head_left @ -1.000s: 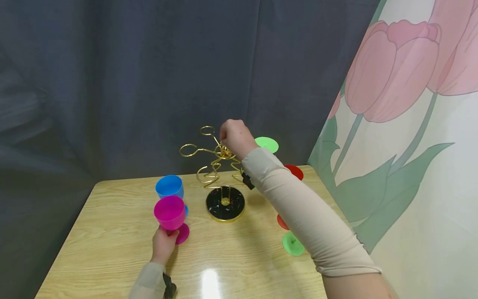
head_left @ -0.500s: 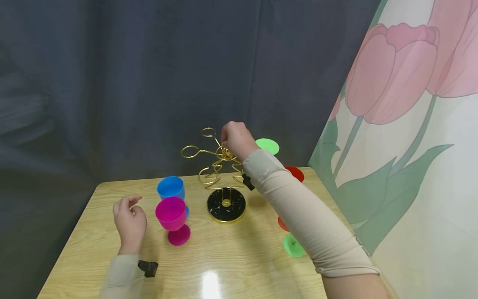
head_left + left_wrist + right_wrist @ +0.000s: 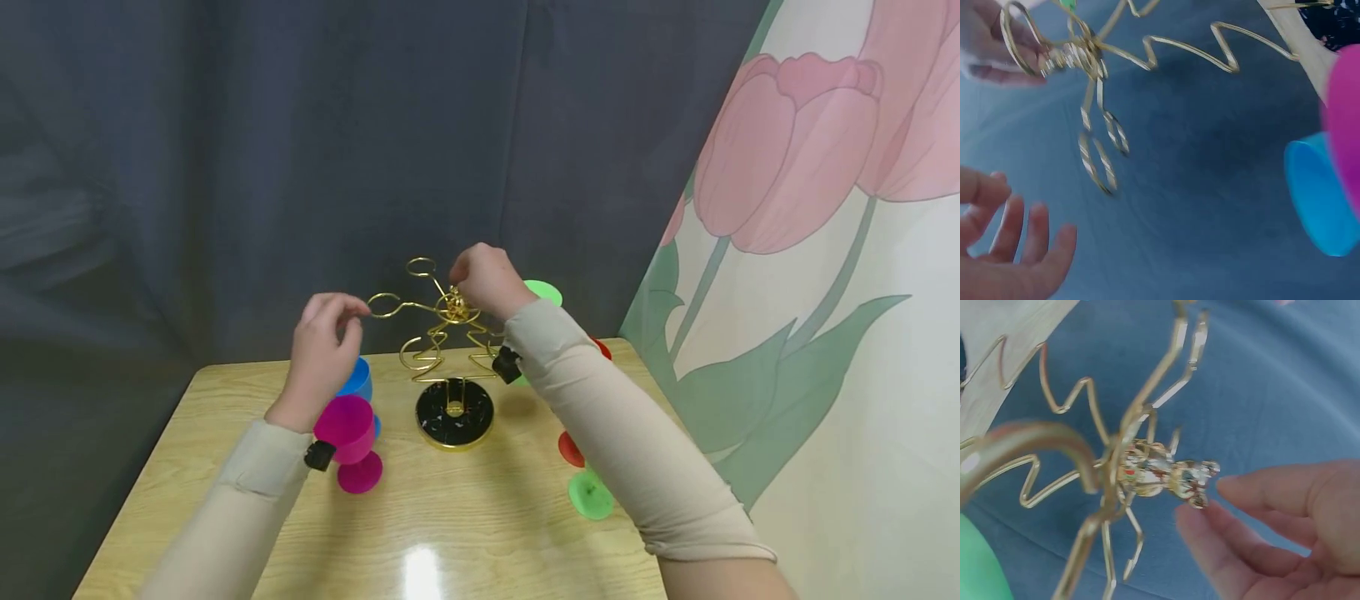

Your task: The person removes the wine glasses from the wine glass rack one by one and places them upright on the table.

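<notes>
A gold wire rack (image 3: 457, 310) stands on a round black base (image 3: 454, 412), a shiny gold figure with two round ears (image 3: 1172, 478) on its top. My right hand (image 3: 491, 279) is at this figure, thumb and fingertips spread beside its ears, with a small gap showing in the right wrist view. My left hand (image 3: 324, 346) is raised near the rack's left ring (image 3: 385, 306). In the left wrist view its fingers (image 3: 1060, 250) are loosely bent and hold nothing. Below it are a magenta goblet (image 3: 348, 429) and a blue goblet (image 3: 1319, 200), both upright.
A light green disc-shaped foot (image 3: 545, 292) shows high at the rack's right. Red (image 3: 570, 450) and green goblet feet (image 3: 591, 496) are on the wooden table (image 3: 450, 508), partly behind the right sleeve. A dark curtain (image 3: 300, 167) hangs behind; a tulip-painted wall (image 3: 795, 150) borders the right.
My left hand has let go of the magenta goblet, swung left, then risen toward the rack's left ring. My right hand has shifted slightly right at the rack's top.
</notes>
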The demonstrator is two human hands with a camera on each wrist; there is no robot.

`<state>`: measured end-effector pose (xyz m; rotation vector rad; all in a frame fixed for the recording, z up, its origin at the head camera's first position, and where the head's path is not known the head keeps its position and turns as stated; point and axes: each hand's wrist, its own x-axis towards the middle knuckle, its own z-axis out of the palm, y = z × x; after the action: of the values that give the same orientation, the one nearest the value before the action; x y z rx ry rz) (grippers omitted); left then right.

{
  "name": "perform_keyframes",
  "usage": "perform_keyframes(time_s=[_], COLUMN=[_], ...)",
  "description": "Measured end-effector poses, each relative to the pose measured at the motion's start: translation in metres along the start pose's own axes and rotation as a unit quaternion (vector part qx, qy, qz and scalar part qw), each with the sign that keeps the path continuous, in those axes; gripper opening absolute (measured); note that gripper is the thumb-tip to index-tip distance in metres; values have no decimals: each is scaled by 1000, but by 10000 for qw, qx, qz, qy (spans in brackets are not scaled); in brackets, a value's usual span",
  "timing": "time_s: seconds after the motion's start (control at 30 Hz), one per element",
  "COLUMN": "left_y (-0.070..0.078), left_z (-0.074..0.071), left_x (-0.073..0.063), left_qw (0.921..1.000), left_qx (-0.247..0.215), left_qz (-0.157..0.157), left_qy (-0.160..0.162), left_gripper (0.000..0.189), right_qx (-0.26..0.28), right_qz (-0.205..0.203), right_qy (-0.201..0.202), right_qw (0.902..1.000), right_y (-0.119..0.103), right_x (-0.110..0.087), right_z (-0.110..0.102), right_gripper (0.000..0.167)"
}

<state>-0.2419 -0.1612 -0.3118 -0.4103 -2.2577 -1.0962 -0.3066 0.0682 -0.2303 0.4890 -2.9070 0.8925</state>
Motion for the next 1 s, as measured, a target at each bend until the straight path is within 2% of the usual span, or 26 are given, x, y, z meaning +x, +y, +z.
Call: perform_keyframes(time_s=[0.1,0.23,0.37,0.53,0.73,0.83,1.0], left_y=[16,36,50,60,62,63,62], left_z=[8,20,31,46,61,66,71], left_x=[18,38,55,71,81,82,85], left_qw=[9969,9851,9716,9555,9392,9371,9389], left_qx=[98,316,633,1108,1350,1334,1327], left_qz=[226,270,385,670,654,698,730], left_qy=[-749,-1669,-2250,-2650,-3088,-3150,-3091], left_gripper=[18,23,30,37,40,39,37], right_qx=[140,289,409,463,783,1176,1771], right_qz=[61,117,86,38,169,295,642], right_qy=[7,100,361,679,1021,1325,1752], right_qw=[9999,9995,9985,9966,9915,9837,9663], right_y=[3,10,16,31,57,73,97], right_x=[-6,-16,-27,-41,-55,-61,-66], right_z=[-9,-22,-35,-48,-50,-46,-27], right_gripper=[37,34,32,33,37,44,58])
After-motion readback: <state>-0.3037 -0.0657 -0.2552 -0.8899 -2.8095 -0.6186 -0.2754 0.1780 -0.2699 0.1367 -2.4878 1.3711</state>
